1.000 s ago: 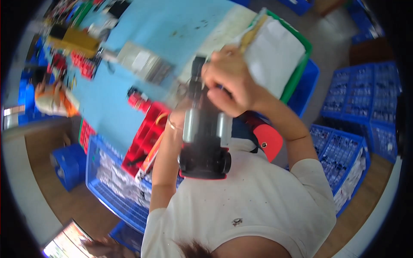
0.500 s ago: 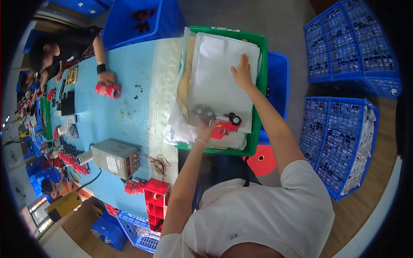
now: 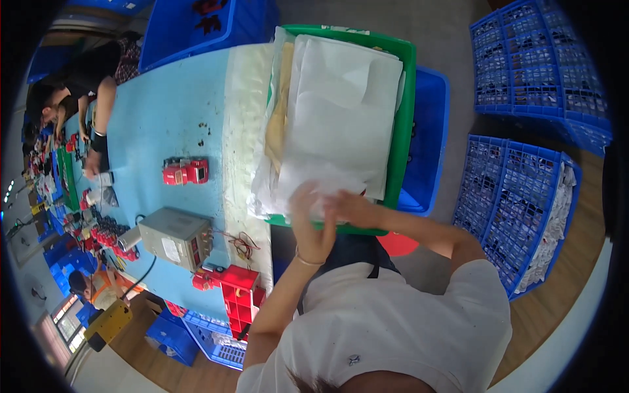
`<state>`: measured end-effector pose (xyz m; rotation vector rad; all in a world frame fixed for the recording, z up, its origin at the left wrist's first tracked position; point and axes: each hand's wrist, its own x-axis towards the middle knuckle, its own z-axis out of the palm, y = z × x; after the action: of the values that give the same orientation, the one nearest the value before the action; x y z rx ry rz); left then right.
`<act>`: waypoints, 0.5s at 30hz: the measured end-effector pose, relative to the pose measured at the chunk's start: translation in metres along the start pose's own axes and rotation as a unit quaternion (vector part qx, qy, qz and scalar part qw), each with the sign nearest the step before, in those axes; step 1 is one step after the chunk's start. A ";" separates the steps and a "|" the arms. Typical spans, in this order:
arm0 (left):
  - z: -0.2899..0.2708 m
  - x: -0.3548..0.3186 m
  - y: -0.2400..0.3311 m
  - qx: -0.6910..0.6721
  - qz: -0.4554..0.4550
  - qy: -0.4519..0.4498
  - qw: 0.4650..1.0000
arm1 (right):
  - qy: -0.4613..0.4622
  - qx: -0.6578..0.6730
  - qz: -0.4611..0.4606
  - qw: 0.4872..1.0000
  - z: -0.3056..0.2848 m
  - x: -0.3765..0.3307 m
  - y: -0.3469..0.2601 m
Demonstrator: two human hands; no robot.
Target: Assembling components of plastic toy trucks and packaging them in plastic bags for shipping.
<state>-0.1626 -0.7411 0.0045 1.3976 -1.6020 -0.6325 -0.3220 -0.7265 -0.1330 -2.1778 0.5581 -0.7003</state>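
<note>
A stack of white sheets [image 3: 341, 124], maybe thin foam or paper, fills the green crate [image 3: 407, 131] in front of me. Over the near end of the stack my two hands come together. My left hand [image 3: 313, 226] is smeared by motion, its fingers raised above the sheet edge. Beside it my right hand [image 3: 357, 209] has its fingers bent together at the near edge of the top white sheet, seemingly pinching it. A small bit of red [image 3: 363, 192] peeks out just past the right hand; the rest of it is hidden by sheet and fingers.
On the blue table to the left lie a red toy vehicle [image 3: 185, 171], a grey metal power box [image 3: 175, 237] with thin wires, and a red divided tray [image 3: 239, 291]. A blue bin [image 3: 429, 137] adjoins the crate. Stacked blue baskets [image 3: 514, 209] stand at right. A co-worker's hand [image 3: 95, 162] is farther left.
The red toy truck in my left hand is now covered from sight. My right hand came back from the far sheets to join the left. The co-worker let go of a red toy vehicle.
</note>
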 end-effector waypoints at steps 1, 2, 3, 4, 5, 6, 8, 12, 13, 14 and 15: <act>0.002 0.013 0.007 -0.048 -0.050 -0.066 0.995 | -0.035 0.050 -0.004 0.998 0.004 0.000 -0.018; 0.009 0.021 0.009 -0.097 -0.102 -0.132 0.981 | -0.044 0.057 0.000 0.997 0.007 -0.003 -0.026; 0.024 0.016 -0.012 -0.155 -0.190 -0.138 0.960 | -0.054 0.051 -0.014 0.997 0.009 -0.004 -0.032; 0.040 -0.005 -0.042 -0.212 -0.276 -0.140 0.927 | -0.064 0.046 -0.029 0.996 0.011 -0.005 -0.037; 0.045 -0.031 -0.069 -0.214 -0.284 -0.136 0.925 | -0.071 0.038 -0.042 0.996 0.009 -0.006 -0.034; 0.040 -0.057 -0.100 -0.270 -0.433 -0.125 0.851 | -0.006 0.022 -0.033 0.999 -0.002 0.003 -0.032; 0.040 -0.100 -0.136 -0.323 -0.569 -0.102 0.750 | 0.083 -0.017 0.067 0.994 -0.025 0.028 -0.013; 0.043 -0.138 -0.148 -0.331 -0.572 -0.080 0.746 | -0.015 0.003 0.345 0.938 -0.027 0.055 0.024; 0.041 -0.113 -0.123 -0.332 -0.596 -0.067 0.728 | -0.083 -0.042 0.380 0.920 -0.021 0.056 0.025; 0.040 -0.085 -0.097 -0.333 -0.620 -0.056 0.708 | -0.149 -0.088 0.411 0.895 -0.015 0.055 0.027; 0.035 -0.076 -0.084 -0.340 -0.637 -0.029 0.691 | -0.218 -0.140 0.425 0.867 -0.007 0.060 0.023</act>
<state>-0.1537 -0.6939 -0.1037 1.6920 -0.0364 -1.8316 -0.2853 -0.7791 -0.1289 -1.9464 1.2976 0.3629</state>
